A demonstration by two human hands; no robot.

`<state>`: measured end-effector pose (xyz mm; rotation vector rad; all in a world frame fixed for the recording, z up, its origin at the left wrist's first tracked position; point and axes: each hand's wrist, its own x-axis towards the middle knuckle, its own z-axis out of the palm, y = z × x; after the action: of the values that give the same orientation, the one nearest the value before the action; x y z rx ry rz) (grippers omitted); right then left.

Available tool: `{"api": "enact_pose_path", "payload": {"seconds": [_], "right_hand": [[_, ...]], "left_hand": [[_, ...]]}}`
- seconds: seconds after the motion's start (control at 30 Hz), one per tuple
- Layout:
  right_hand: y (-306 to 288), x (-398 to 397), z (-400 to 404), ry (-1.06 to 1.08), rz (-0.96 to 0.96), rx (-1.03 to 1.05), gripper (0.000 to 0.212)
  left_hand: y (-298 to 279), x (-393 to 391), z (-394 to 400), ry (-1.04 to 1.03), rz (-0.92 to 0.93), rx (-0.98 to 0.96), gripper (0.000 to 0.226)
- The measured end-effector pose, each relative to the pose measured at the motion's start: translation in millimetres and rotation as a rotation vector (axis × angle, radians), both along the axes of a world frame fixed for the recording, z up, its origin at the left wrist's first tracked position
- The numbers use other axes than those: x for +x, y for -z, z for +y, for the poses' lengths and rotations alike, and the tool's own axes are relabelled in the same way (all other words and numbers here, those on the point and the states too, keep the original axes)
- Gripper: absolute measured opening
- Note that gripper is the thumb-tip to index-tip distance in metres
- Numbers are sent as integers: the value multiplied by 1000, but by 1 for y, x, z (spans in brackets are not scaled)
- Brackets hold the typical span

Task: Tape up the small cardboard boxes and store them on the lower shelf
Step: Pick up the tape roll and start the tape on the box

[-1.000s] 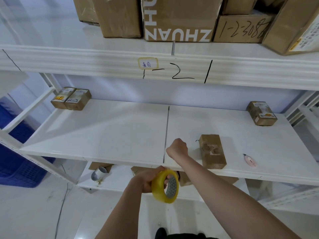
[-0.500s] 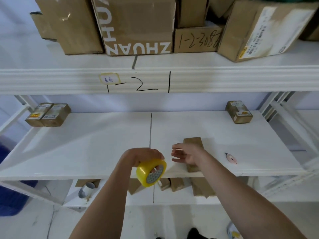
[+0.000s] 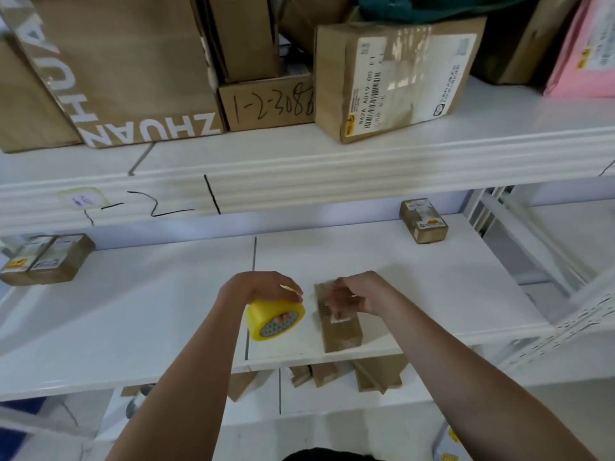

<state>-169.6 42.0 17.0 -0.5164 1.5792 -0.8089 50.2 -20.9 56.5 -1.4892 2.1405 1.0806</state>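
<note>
Lying near the front edge of the white middle shelf [image 3: 432, 294], right of its centre seam, the small brown oblong cardboard box [image 3: 341, 329] runs its long axis from near to far, one short end pointing at the person. The right hand [image 3: 357, 296] hovers over the box's far half, fingers curled, seemingly pinching a clear tape end; blur hides the exact grip. The left hand [image 3: 263, 289], just left of the box, grips the yellow roll of packing tape [image 3: 274, 319] from above. Since the right hand is nearer, laying tape probably means drawing it along that axis. Beneath sits the lower shelf [image 3: 332, 399], already holding several brown boxes [image 3: 324, 374].
</note>
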Motion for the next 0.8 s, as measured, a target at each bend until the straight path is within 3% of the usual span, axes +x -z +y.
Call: {"api": "enact_pose_path", "payload": {"seconds": [0.17, 0.27, 0.4, 0.53, 0.67, 0.8], "right_hand": [[1, -6, -8, -38, 51, 16, 11], [2, -7, -10, 40, -17, -13, 15], [8, -18, -13, 109, 108, -11, 9], [18, -24, -14, 130, 209, -34, 11], [28, -21, -10, 171, 255, -28, 10], [30, -29, -4, 229, 251, -22, 12]], "left_hand": [[4, -6, -5, 52, -214, -129, 66], [7, -7, -6, 10, -175, -128, 72], [12, 1, -9, -118, 53, 2, 66], [22, 5, -10, -123, 122, 39, 57], [31, -5, -18, -121, 69, -14, 57], [43, -11, -24, -72, -103, -136, 60]]}}
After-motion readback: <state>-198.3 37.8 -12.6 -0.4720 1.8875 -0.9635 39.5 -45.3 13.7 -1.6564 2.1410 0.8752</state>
